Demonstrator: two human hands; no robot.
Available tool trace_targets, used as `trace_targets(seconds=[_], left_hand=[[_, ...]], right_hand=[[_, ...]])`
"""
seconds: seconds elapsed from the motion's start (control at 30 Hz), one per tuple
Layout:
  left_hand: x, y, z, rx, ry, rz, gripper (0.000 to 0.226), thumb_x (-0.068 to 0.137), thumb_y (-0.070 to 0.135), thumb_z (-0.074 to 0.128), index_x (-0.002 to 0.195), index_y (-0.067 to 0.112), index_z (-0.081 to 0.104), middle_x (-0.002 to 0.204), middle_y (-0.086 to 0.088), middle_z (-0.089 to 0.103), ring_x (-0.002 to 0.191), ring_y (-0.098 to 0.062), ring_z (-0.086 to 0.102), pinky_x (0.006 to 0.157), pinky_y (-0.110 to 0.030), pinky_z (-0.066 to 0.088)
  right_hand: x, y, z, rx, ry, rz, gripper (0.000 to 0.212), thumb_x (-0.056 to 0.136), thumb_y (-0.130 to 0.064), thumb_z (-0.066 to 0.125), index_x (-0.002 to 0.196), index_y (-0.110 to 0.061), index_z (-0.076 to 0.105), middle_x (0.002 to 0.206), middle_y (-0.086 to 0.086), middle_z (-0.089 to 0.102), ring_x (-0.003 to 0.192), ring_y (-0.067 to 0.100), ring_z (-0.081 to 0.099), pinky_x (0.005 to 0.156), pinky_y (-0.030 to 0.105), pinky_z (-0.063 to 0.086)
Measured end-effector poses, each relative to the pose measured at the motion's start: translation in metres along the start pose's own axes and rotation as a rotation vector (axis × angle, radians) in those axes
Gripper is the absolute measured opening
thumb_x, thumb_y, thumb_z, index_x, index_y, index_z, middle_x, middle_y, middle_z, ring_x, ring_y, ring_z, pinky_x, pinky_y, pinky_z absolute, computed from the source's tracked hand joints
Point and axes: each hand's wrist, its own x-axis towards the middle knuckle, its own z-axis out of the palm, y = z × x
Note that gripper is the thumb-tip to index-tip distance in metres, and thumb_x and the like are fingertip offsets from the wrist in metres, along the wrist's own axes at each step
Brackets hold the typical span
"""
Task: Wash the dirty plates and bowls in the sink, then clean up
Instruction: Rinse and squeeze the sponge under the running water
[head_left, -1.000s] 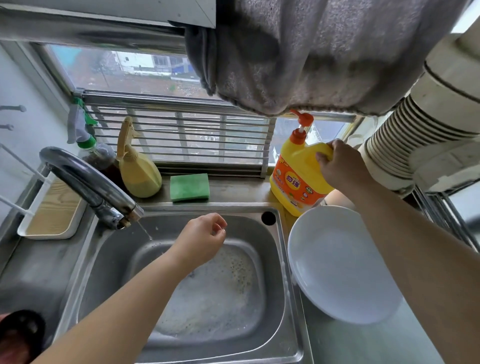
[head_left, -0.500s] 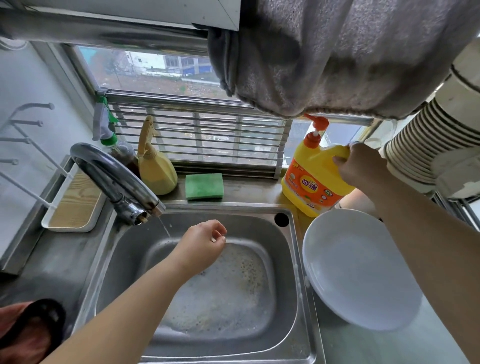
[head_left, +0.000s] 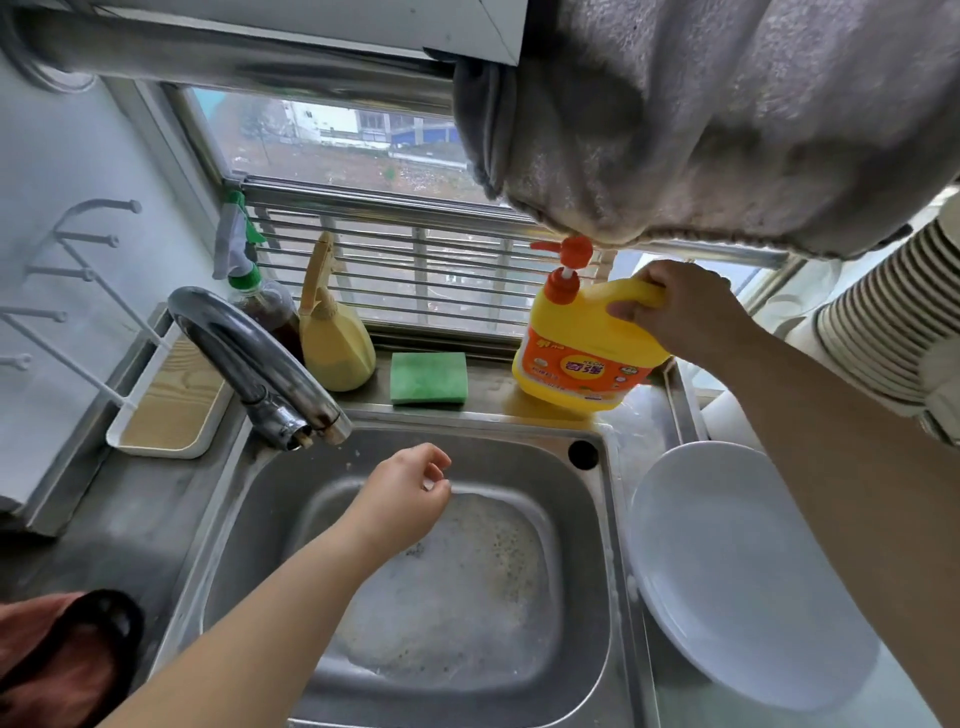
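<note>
A person's right hand (head_left: 685, 306) grips the handle of a yellow detergent jug (head_left: 587, 353) at the back right corner of a steel sink (head_left: 223, 545), fingers (head_left: 626, 312) curled round the handle. The jug has an orange pump and an orange label with two large Chinese characters; the smaller print is too blurred to read. Its base rests on the ledge behind the sink, tilted slightly.

The left hand (head_left: 405, 499) hangs over the sink basin with loosely curled fingers, holding nothing. Below it, the basin bottom is filmed with foamy, speckled water. The faucet (head_left: 249, 358) arches in from the left, its spout just beside the left hand.

A white plate (head_left: 737, 571) lies on the counter (head_left: 78, 530) to the right of the sink, its edge overlapping the sink rim, well apart from both hands. A green sponge (head_left: 429, 377) sits on the ledge between the jug and a yellow spray bottle (head_left: 332, 338); a dark spray bottle (head_left: 260, 296) with a green collar stands beside that. A grey cloth (head_left: 727, 114) hangs overhead.
</note>
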Motion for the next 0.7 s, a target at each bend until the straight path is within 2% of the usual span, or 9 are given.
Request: trace_targets(seconds=[0.17, 0.27, 0.33, 0.47, 0.6, 0.7], left_hand=[[-0.002, -0.011, -0.003, -0.013, 0.016, -0.037, 0.022, 0.093, 0.021, 0.054, 0.114, 0.017, 0.06, 0.102, 0.004, 0.061, 0.083, -0.009, 0.057, 0.064, -0.02, 0.046], [-0.005, -0.016, -0.005, -0.02, 0.013, -0.052, 0.022, 0.094, 0.022, 0.053, 0.114, 0.018, 0.059, 0.102, 0.004, 0.06, 0.084, -0.008, 0.058, 0.067, -0.021, 0.049], [-0.005, -0.019, -0.004, -0.02, 0.01, -0.059, 0.021, 0.095, 0.023, 0.053, 0.115, 0.019, 0.058, 0.101, 0.006, 0.059, 0.082, -0.004, 0.056, 0.062, -0.015, 0.047], [-0.007, -0.02, -0.002, -0.012, 0.014, -0.063, 0.02, 0.094, 0.023, 0.054, 0.113, 0.02, 0.058, 0.098, 0.009, 0.058, 0.076, -0.004, 0.056, 0.052, -0.008, 0.04], [-0.009, -0.023, -0.005, -0.023, 0.025, -0.077, 0.022, 0.094, 0.023, 0.054, 0.115, 0.02, 0.057, 0.1, 0.008, 0.058, 0.079, -0.006, 0.057, 0.061, -0.015, 0.044], [-0.009, -0.025, -0.009, -0.035, 0.047, -0.077, 0.025, 0.094, 0.022, 0.053, 0.118, 0.019, 0.056, 0.1, 0.007, 0.058, 0.08, -0.004, 0.056, 0.06, -0.014, 0.042]], right_hand=[[0.008, -0.019, 0.016, 0.05, -0.044, -0.082, 0.04, 0.084, -0.044, 0.067, 0.109, -0.014, 0.062, 0.093, -0.004, 0.053, 0.09, 0.017, 0.046, 0.095, 0.044, 0.039], [0.01, -0.025, 0.021, 0.086, -0.067, -0.111, 0.032, 0.084, -0.043, 0.068, 0.101, -0.017, 0.059, 0.092, -0.004, 0.054, 0.089, 0.017, 0.047, 0.094, 0.045, 0.04], [0.012, -0.029, 0.022, 0.112, -0.077, -0.113, 0.031, 0.083, -0.043, 0.069, 0.099, -0.018, 0.06, 0.091, -0.003, 0.055, 0.089, 0.019, 0.049, 0.094, 0.046, 0.041], [0.016, -0.043, 0.026, 0.165, -0.099, -0.119, 0.037, 0.083, -0.041, 0.069, 0.108, -0.014, 0.064, 0.094, -0.001, 0.058, 0.098, 0.026, 0.055, 0.097, 0.048, 0.041], [0.018, -0.057, 0.034, 0.215, -0.122, -0.145, 0.039, 0.084, -0.042, 0.069, 0.113, -0.016, 0.064, 0.1, 0.001, 0.063, 0.097, 0.023, 0.057, 0.095, 0.043, 0.045], [0.018, -0.062, 0.037, 0.227, -0.126, -0.15, 0.042, 0.084, -0.04, 0.069, 0.117, -0.015, 0.063, 0.109, 0.005, 0.065, 0.095, 0.02, 0.056, 0.088, 0.036, 0.047]])
